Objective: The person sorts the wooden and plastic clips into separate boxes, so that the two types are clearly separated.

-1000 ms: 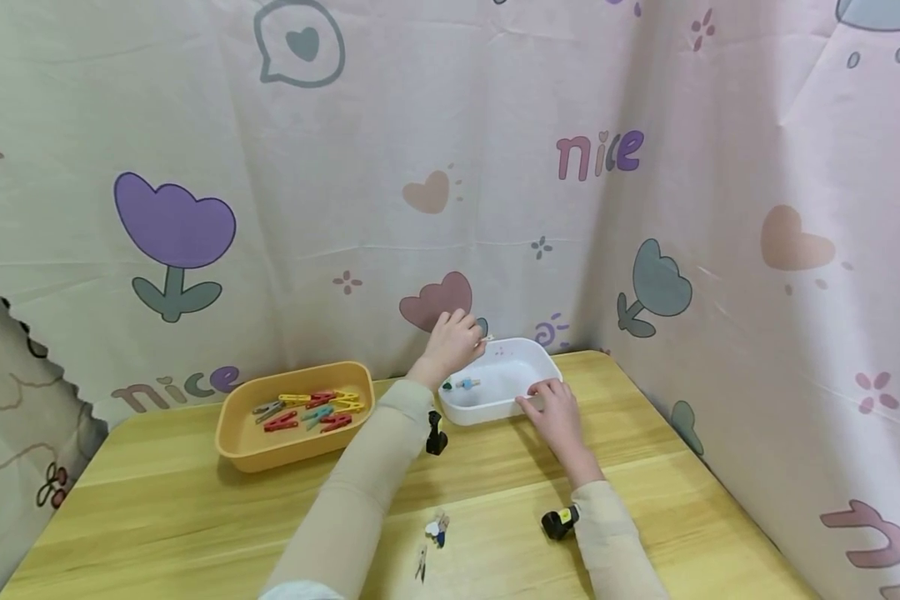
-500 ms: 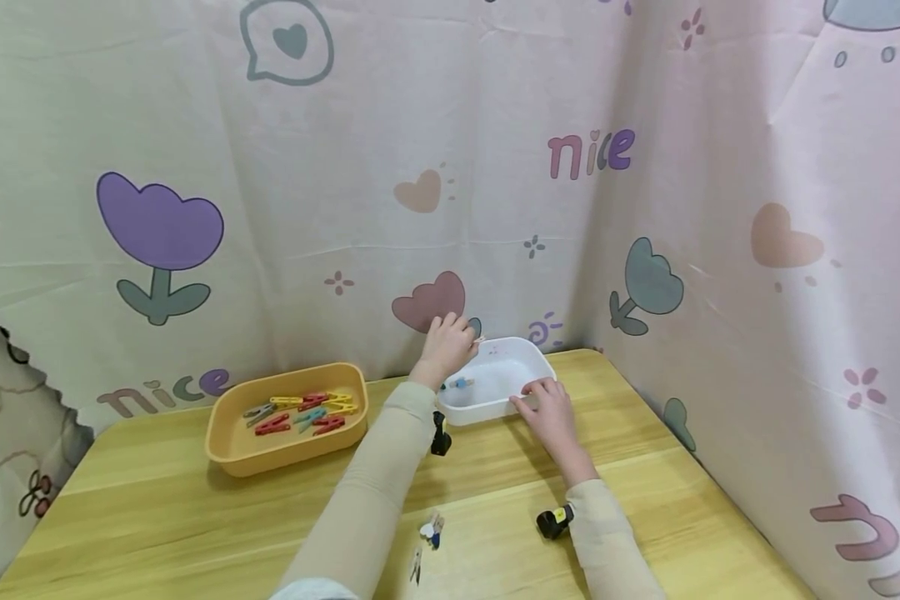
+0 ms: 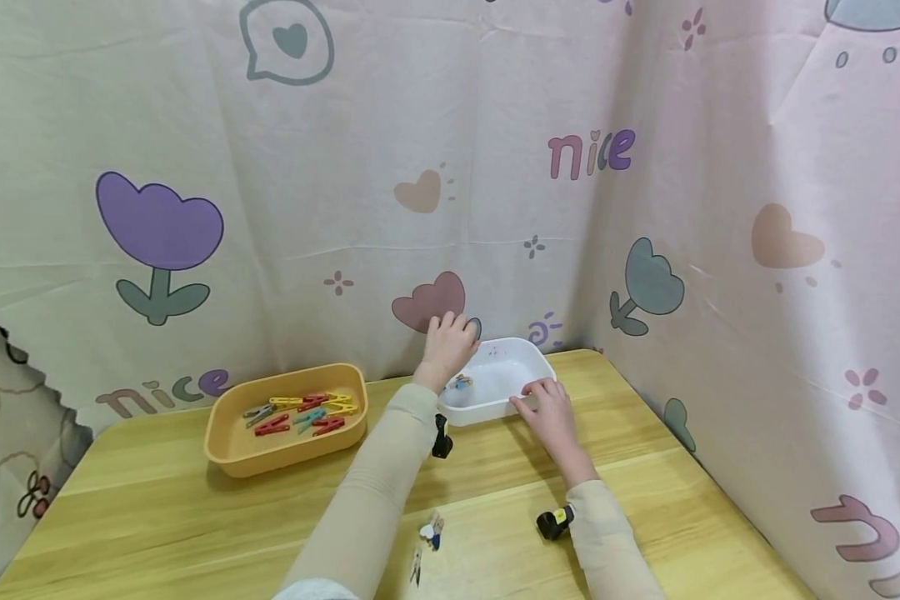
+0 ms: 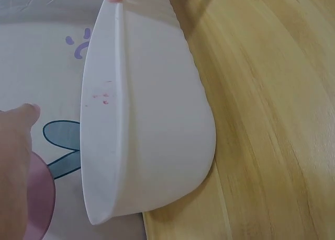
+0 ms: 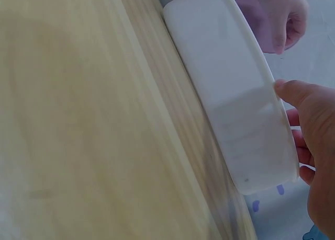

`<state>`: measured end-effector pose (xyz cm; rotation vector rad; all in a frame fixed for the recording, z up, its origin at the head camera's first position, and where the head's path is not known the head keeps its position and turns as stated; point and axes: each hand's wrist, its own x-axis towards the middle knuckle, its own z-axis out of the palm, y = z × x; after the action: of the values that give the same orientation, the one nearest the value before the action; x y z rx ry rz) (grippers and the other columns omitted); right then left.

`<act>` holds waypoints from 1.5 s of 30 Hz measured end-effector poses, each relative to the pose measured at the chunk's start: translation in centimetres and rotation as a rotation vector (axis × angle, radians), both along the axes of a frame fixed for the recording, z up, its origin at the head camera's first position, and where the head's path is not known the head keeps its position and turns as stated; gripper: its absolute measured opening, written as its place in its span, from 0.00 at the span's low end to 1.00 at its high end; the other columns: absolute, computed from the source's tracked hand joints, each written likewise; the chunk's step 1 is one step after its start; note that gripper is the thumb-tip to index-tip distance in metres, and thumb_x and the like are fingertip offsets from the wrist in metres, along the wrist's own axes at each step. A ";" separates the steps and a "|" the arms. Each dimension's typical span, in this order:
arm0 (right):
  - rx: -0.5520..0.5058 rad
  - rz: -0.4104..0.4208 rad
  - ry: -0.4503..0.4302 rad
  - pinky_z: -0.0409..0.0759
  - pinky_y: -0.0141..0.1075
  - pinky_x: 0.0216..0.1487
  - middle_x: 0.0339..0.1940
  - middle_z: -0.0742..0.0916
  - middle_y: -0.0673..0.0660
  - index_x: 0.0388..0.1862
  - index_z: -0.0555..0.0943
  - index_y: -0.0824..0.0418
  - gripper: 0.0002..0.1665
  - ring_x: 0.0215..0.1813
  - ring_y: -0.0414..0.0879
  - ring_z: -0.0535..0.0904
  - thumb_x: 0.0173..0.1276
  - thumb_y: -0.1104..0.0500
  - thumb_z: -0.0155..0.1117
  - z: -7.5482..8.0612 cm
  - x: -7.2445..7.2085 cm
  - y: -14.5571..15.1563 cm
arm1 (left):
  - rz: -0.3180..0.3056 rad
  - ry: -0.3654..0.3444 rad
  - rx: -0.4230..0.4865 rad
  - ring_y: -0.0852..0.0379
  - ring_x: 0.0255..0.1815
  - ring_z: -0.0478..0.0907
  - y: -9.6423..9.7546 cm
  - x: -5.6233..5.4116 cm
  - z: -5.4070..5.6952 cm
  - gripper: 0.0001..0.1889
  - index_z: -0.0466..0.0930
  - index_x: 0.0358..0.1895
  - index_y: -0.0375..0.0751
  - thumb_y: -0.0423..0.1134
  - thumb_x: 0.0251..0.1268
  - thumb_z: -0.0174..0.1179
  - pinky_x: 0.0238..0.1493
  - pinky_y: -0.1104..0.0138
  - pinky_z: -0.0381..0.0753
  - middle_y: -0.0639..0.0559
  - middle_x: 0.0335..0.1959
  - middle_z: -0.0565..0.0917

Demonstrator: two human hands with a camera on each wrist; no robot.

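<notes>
A white plastic bin (image 3: 487, 412) stands at the back of the wooden table. My right hand (image 3: 551, 408) grips its near right rim, thumb on the outer side and fingers inside, as the right wrist view shows. Over the bin's left end hovers my left hand (image 3: 447, 348), fingers loosely bent, with nothing seen between them. Small decorated clothespins (image 3: 461, 382) lie inside the bin below that hand. In the left wrist view the outer wall of the bin (image 4: 167, 109) hides whatever lies within.
An orange bin (image 3: 285, 457) at the left holds several red, yellow, teal and grey clothespins (image 3: 311, 412). Small wooden clothespins (image 3: 432, 531) with decorations lie at the front of the table, close to a plain one (image 3: 416, 567). A patterned curtain (image 3: 307, 208) hangs right behind.
The small pale clothespin pinched in my left hand has been let go and now lies in the white bin by the others. My right hand keeps its place on the rim.
</notes>
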<state>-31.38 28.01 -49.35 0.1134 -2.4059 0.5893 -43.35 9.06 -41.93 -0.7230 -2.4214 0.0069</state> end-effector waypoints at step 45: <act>-0.012 0.007 -0.076 0.70 0.52 0.55 0.41 0.81 0.62 0.36 0.80 0.63 0.17 0.48 0.60 0.75 0.62 0.50 0.70 0.4 0.2 -0.1 | -0.450 0.370 -0.099 0.53 0.41 0.75 -10.2 7.3 -2.0 0.12 0.81 0.37 0.50 0.50 0.54 0.69 0.42 0.61 0.71 0.55 0.36 0.81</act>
<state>-31.14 27.96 -48.92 0.0958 -2.4756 0.6218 -36.08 -1.17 -43.93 -1.1853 -1.8798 0.0737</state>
